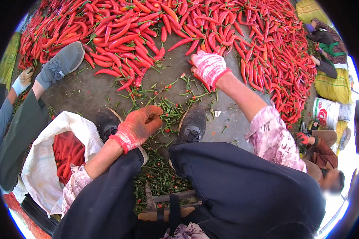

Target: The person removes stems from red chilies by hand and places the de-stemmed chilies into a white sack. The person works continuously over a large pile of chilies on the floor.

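My left hand (140, 124), in a red and white knit glove stained dark at the fingers, hangs above green chili stems (170, 110) on the floor. Its thumb and forefinger curl toward each other; no chili shows between them. At the near edge of a big heap of red chili peppers (119, 35), my right hand (209, 67) wears a pink and white knit glove. Its fingers are bent around red chilies (202, 82) that show below the palm. Left of my left forearm stands a white woven sack (39, 167), its mouth wide, with red chilies (67, 155) inside.
A neighbour's grey shoe (61, 61) and gloved hand (23, 80) are at the left. My dark shoes (193, 122) flank the stems. Other people sit at the right, near yellow sacks (332, 85) and a white bucket (326, 112). A wooden frame (155, 213) lies between my legs.
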